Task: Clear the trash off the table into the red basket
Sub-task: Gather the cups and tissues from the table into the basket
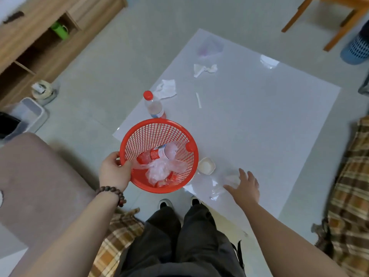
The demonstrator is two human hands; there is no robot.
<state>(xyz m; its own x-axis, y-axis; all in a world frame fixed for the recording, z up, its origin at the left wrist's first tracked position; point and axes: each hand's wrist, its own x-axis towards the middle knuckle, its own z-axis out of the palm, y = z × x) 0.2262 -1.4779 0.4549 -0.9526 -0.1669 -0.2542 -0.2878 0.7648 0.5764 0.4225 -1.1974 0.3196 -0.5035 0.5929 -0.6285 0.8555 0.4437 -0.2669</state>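
Observation:
My left hand grips the near-left rim of the red basket, held over the white table's near-left corner. Inside lie a red-labelled bottle and a crumpled clear bag. My right hand hovers open, fingers spread, over clear plastic wrap near the front edge. A small white cup sits beside the basket. Farther back stand a red-capped bottle, two crumpled tissues, a white stick, a clear bag and clear wrap.
A brown padded seat is at my left, plaid fabric at my right. A wooden cabinet stands far left, with a grey bin and tape rolls on the floor. A wooden chair and blue basket are at far right.

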